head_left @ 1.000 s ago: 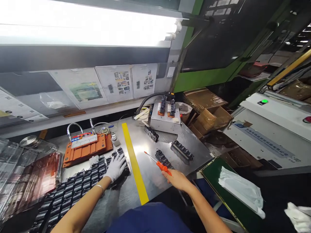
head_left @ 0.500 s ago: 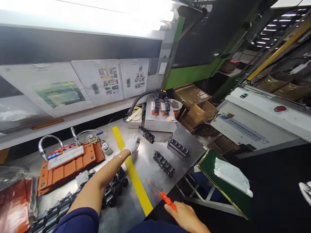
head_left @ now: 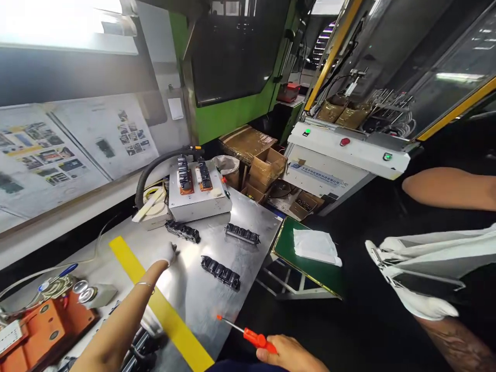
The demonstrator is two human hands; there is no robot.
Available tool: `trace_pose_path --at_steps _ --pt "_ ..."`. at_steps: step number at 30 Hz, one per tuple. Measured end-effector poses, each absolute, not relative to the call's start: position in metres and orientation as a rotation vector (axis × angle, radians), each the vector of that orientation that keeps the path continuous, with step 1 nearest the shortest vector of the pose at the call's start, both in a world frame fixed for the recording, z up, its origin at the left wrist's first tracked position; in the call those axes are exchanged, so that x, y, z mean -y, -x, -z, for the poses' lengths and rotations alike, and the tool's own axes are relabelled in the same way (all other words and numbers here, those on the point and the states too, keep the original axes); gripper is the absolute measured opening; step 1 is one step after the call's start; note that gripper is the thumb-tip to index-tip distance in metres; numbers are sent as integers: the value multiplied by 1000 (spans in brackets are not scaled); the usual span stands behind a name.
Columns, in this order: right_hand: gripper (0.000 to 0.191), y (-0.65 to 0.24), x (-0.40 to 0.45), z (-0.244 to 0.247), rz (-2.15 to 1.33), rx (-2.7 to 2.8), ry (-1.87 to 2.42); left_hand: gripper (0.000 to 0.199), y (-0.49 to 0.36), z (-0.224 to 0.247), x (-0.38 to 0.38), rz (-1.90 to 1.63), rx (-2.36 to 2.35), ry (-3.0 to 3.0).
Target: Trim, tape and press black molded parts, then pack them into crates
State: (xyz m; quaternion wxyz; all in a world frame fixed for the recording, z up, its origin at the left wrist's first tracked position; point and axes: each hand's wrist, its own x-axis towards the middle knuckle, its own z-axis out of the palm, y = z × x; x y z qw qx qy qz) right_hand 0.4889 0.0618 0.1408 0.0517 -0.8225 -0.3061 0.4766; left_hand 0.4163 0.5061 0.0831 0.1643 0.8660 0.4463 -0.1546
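Here, your right hand (head_left: 289, 354) grips the red-orange screwdriver (head_left: 256, 338), its slim shaft reaching over the metal table (head_left: 186, 299). Your gloved left hand (head_left: 166, 253) is near a glossy black ribbed part (head_left: 183, 232), though I can't tell whether it's open or closed. Two similar parts (head_left: 220, 272) lie farther right.

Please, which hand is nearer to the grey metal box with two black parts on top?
Left. The white-gloved left hand is in front of the box; the bare right hand, holding an orange-handled screwdriver, is farther away.
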Motion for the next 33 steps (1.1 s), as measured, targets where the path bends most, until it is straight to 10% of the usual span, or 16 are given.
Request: trace_pose_path --at_steps 8,20,33 --pt "44 -500 -75 -135 -1510 994 2382 37 -497 -196 -534 -346 -1038 -2890" --pt "48 -499 -45 -151 -1413 889 2430 67 -518 -161 -519 -409 -1278 -2630" --pt "57 -454 -125 -160 -1465 1691 2340 53 -243 -113 -409 -220 -1566 -2466"
